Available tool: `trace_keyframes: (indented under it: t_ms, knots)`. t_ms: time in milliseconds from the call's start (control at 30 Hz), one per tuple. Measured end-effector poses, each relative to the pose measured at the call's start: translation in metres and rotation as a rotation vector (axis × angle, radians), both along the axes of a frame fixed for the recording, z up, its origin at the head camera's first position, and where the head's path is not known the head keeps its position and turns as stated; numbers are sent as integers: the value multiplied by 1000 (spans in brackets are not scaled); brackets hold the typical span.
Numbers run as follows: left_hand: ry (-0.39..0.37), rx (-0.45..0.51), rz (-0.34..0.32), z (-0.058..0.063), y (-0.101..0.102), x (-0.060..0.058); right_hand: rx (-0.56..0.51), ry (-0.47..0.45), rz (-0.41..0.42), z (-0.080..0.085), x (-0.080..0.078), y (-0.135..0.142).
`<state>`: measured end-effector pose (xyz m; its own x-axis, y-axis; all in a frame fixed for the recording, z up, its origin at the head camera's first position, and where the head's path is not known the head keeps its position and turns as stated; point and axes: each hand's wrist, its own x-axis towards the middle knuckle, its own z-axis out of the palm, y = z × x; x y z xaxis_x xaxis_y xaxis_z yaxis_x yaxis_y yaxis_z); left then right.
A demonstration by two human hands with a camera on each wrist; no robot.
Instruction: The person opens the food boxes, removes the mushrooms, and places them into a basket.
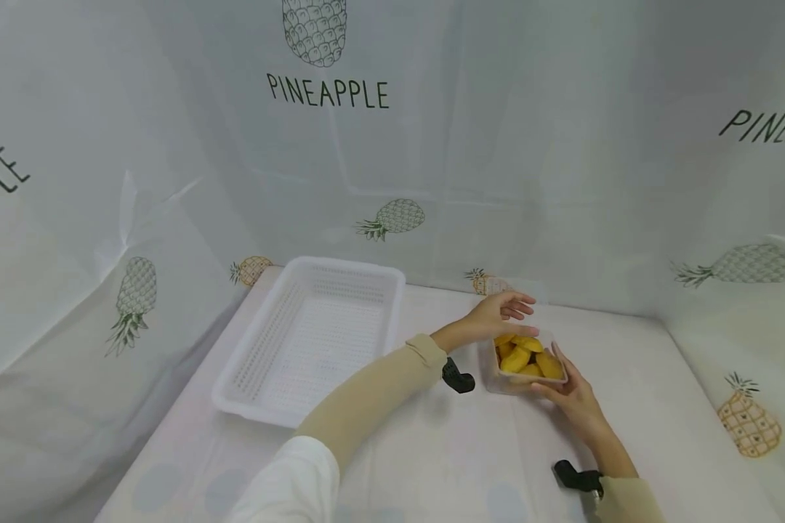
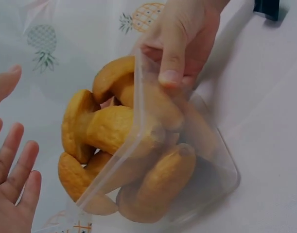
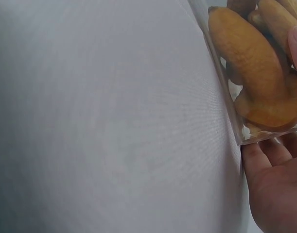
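Yellow mushrooms [image 1: 517, 359] inside clear box [image 1: 506, 383], clamped in right hand [image 1: 577, 404] between thumb and fingers; just above, left hand [image 1: 487, 319], fingers slightly apart.

A clear box of golden mushroom shapes, and it's packed right up!
Here's the clear plastic container [image 1: 505, 384], open-topped with see-through walls, sitting upright on the pale-covered table [image 1: 458, 443] with its bottom edge down at the cloth; and look at the load, the yellow mushroom-shaped pieces [image 1: 515, 359], golden to orange-brown, thick-stemmed, wrinkled, with curved caps, lying every which way, heaped against one another, several pressed close to the wall, some caps poking out above the rim, darker marks at a few stem ends!
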<state>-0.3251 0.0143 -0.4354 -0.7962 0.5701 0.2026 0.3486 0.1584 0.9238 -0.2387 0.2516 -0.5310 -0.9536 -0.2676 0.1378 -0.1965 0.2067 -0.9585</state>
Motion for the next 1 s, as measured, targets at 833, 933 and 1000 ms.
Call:
trace_keyframes:
  t_ms: [833, 933, 1000]
  knots:
    - [244, -447, -118, -17, 12, 3, -31, 12, 8, -5, 2, 3]
    - [317, -541, -116, -17, 15, 3, -32, 12, 7, -4, 3, 4]
    - [351, -585, -115, -17, 18, 3, -40, 7, 9, -4, 3, 5]
